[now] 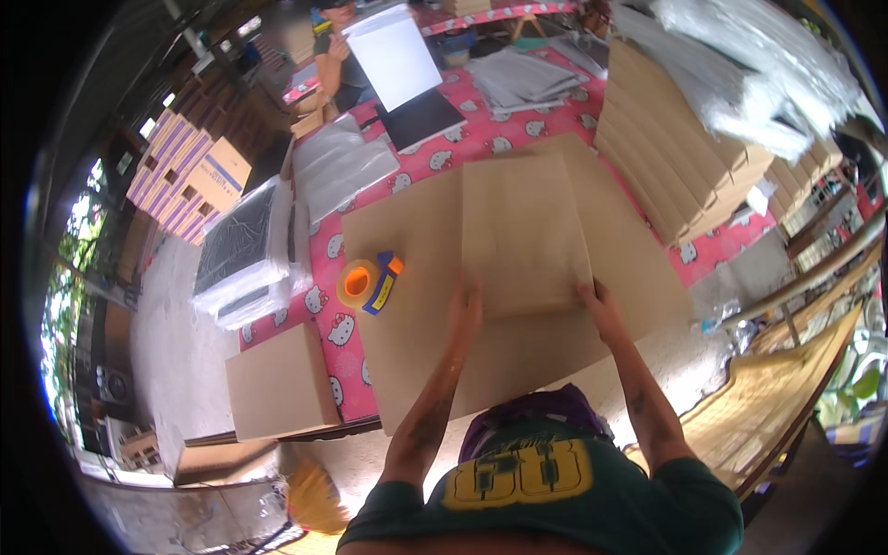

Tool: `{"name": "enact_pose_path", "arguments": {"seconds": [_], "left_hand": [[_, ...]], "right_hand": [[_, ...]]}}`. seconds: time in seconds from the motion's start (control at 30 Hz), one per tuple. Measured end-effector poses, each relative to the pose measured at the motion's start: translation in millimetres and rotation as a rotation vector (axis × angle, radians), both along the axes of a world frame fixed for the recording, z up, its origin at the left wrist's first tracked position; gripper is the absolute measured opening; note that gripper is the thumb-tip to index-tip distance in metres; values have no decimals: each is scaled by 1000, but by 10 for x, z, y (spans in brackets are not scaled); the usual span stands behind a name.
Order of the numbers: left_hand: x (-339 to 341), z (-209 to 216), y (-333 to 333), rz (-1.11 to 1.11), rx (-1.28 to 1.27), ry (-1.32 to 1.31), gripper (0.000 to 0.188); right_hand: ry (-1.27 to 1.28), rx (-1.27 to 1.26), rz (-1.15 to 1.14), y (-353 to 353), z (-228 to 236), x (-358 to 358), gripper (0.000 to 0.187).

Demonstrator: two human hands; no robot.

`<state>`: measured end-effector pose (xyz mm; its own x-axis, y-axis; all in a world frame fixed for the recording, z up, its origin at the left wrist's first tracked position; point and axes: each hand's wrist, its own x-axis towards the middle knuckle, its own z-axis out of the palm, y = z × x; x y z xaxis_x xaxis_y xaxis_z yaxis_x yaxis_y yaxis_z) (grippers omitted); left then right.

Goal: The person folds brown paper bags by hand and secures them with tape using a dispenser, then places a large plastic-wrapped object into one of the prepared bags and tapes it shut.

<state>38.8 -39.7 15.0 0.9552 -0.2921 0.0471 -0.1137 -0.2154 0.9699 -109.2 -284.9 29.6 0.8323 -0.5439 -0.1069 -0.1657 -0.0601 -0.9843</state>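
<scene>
A flat brown cardboard box (524, 231) lies between my hands on a large cardboard sheet (407, 370). My left hand (467, 303) grips its near left edge. At the near right corner my right hand (599, 305) closes on the other side, thumb and fingers bent around it. Both hands look slightly blurred, and some of the fingers are hidden by the box. On the left part of the sheet rests a tape dispenser (381, 282) in blue and orange, with a roll of tape (357, 283) in it.
A closed carton (282, 384) sits at the table's near left. Stacked folded cardboard (666, 148) rises at right, topped by plastic-wrapped sheets (740, 74). Plastic-wrapped dark panels (250, 250) stand left. Across the pink patterned tablecloth (499, 143), a person (338, 69) holds a white panel (393, 60).
</scene>
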Motion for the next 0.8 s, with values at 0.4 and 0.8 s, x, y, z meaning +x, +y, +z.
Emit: {"name": "enact_pose_path", "arguments": {"seconds": [0.4,0.8], "left_hand": [[-715,2132,254,0,-251,-415,78],[-889,728,803,100,-242,-100,65]], "right_hand": [[-662,-482,142,-513,1549,183,67],[-258,280,230,-28,299,679,81]]}}
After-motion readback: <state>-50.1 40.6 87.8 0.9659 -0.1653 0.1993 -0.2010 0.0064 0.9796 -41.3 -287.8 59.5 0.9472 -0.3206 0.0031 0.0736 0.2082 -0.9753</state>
